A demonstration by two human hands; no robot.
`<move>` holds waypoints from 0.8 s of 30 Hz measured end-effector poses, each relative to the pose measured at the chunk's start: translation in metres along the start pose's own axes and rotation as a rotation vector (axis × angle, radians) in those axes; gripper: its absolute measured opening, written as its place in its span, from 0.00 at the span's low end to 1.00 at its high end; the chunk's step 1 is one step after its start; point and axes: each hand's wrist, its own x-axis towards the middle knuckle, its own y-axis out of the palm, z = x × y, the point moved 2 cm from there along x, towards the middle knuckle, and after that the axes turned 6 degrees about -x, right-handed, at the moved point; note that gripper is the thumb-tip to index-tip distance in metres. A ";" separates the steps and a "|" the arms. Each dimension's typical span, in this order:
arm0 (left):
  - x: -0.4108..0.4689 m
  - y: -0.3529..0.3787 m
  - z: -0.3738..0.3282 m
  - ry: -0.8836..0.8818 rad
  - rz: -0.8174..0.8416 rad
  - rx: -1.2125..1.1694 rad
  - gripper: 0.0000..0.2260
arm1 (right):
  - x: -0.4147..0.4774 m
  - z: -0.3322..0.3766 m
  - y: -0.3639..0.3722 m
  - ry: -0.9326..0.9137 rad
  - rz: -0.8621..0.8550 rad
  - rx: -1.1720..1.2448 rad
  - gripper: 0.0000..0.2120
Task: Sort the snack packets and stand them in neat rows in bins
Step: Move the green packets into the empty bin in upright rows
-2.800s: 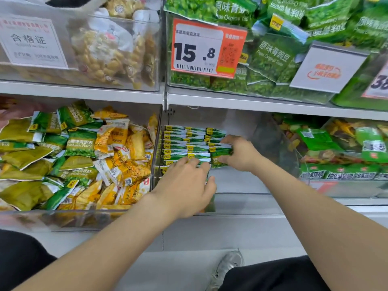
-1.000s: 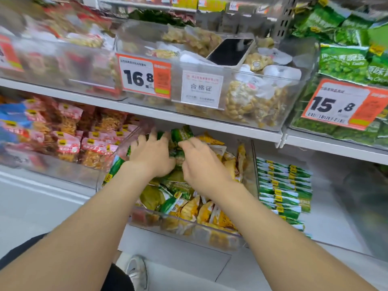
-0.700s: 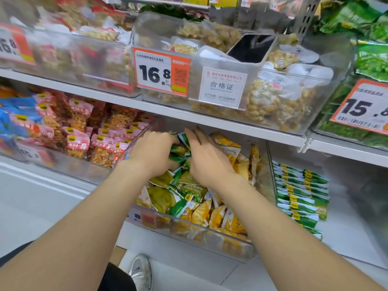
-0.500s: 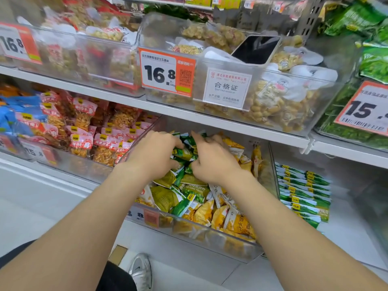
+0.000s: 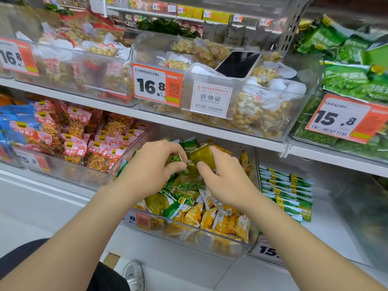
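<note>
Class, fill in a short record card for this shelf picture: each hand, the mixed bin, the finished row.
Left hand: pinches a small green packet
Right hand: grips an olive-green packet
Mixed bin: green and yellow packets heaped loose, under both hands
Neat row: green packets standing in line, right of the mixed bin

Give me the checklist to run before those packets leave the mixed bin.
1. Grip of left hand on green packets: ok.
2. Pinch of right hand on olive packet: ok.
3. Olive packet matches the standing rows: not ok, colour differs.
4. Room in the row bin: ok, bare floor right of the rows.
5. Count in the left hand: cannot tell.
6. Sorting of the mixed bin: not ok, green and yellow lie jumbled.
</note>
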 end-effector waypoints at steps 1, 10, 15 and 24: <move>-0.003 0.002 -0.006 0.010 -0.016 -0.026 0.01 | -0.005 0.001 -0.001 0.004 0.042 0.019 0.09; -0.009 0.040 -0.018 -0.228 0.052 -0.148 0.20 | -0.025 -0.018 -0.013 0.119 0.110 0.034 0.13; -0.011 0.039 -0.032 -0.354 0.022 -0.224 0.24 | -0.027 -0.021 -0.024 0.266 0.064 0.317 0.28; -0.004 0.051 -0.046 -0.593 0.176 -0.973 0.09 | -0.036 -0.028 -0.030 0.210 0.031 0.169 0.12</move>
